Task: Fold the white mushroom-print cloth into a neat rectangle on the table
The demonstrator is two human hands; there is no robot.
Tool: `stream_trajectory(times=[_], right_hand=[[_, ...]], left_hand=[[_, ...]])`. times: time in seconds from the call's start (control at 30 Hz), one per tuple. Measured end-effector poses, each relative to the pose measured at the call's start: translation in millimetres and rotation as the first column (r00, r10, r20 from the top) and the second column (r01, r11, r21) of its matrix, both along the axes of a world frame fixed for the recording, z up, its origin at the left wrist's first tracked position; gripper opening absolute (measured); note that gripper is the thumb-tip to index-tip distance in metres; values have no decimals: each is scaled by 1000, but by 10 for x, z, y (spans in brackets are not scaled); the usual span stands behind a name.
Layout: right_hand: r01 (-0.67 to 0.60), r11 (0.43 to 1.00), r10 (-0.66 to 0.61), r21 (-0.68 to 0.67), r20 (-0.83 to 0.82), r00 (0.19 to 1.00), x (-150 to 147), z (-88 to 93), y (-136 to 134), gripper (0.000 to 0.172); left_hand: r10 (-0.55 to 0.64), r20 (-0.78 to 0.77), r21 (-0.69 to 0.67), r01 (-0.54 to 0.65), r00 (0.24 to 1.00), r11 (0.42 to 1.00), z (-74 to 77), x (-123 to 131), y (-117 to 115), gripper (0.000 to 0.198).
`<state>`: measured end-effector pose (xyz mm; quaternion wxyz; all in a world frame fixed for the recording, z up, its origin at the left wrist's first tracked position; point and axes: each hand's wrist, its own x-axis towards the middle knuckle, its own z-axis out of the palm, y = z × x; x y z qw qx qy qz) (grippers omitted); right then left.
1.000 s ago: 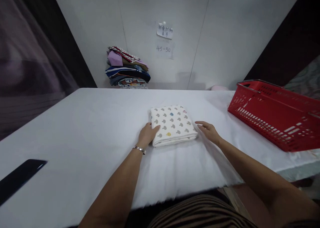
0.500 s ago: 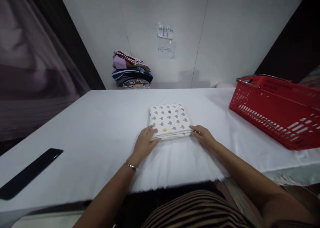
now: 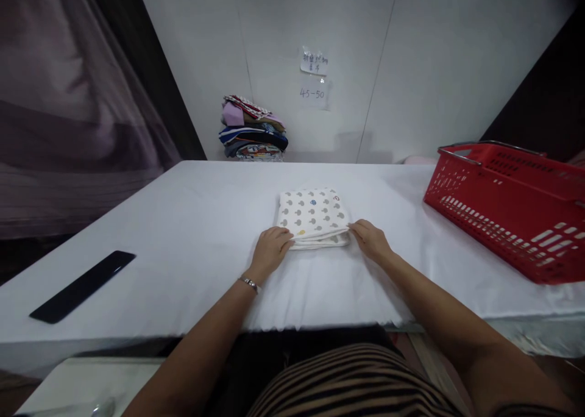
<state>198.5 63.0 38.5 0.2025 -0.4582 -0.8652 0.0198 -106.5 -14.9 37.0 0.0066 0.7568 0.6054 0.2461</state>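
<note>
A folded white cloth (image 3: 313, 213) with grey mushroom-like prints and a few coloured ones lies on the white-covered table (image 3: 205, 222). My left hand (image 3: 272, 246), with a bracelet at the wrist, pinches the near left corner of its upper layer. At the near right corner, my right hand (image 3: 370, 239) pinches the same layer between thumb and fingers. The near edge of that layer is slightly raised, and the lower layers show beneath it.
A red plastic basket (image 3: 507, 203) with metal handles stands on the right. Stacked folded fabrics (image 3: 253, 130) sit at the back by the wall. A flat black strip (image 3: 85, 286) lies on the left. Paper notes (image 3: 314, 78) hang on the wall.
Both hands now lift the near edge of the cloth's top layer, opening a gap above the lower layers. The left fingers have closed on its corner. The camera view has shifted slightly.
</note>
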Motion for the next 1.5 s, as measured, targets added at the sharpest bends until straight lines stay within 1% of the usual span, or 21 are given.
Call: stream_trajectory(times=[0.1,0.2,0.37,0.43,0.5,0.57,0.63,0.73,0.87,1.0,1.1,1.17,1.2,1.27,1.37,1.43,1.5], right_hand=[[-50,997,52,-51,29,998,6,-23,-44,37],[-29,999,29,-45,-3,1000,5,-54,-81,39],[-50,994,54,-97,40,998,9,-100,-73,39],[-65,995,68,-77,29,997,26,-107,-67,37],[-111,993,112,-44,15,994,43,-110,-67,35],[-172,985,172,-18,14,985,51,-115,-66,36],[-205,979,205,-7,18,979,47,-127,-57,37],[-189,982,189,-29,30,981,28,-152,-26,37],[-162,984,164,-71,34,986,11,-169,18,38],[-157,985,162,-67,77,984,-8,-106,44,40],[-136,991,137,-16,98,986,-38,-16,76,39],[-104,992,99,78,66,993,-53,14,99,37],[-100,986,95,131,47,994,-56,8,107,36],[-149,969,143,198,47,989,-51,-43,110,32],[-262,943,244,205,111,964,-25,-164,84,30],[-274,938,248,212,139,959,-8,-217,63,30],[-281,935,250,218,157,955,6,-226,48,30]], left_hand=[[18,1,18,-18,1000,1000,9,9,-22,26],[14,3,20,-14,1000,1000,12,14,-25,27],[-10,-7,6,10,1000,1000,14,3,-25,26],[-22,-17,19,22,1000,1000,12,2,-34,25],[-32,-31,39,33,999,999,11,15,-43,25],[-45,-51,48,48,998,998,17,44,-40,30],[-66,-71,34,69,995,997,26,81,-20,33],[-81,-83,18,83,993,996,32,127,33,32],[-92,-113,4,93,989,996,3,144,94,29],[-133,-171,-3,134,976,991,3,134,118,31],[-149,-232,31,161,961,987,60,124,138,29],[-108,-251,106,138,962,985,93,123,151,27],[-83,-256,152,125,963,980,97,125,154,26],[-70,-284,222,137,956,965,73,136,147,24],[-99,-353,222,185,931,957,-11,160,106,23],[-97,-367,201,181,925,963,-54,171,66,24],[-95,-360,182,170,928,969,-63,171,27,25]])
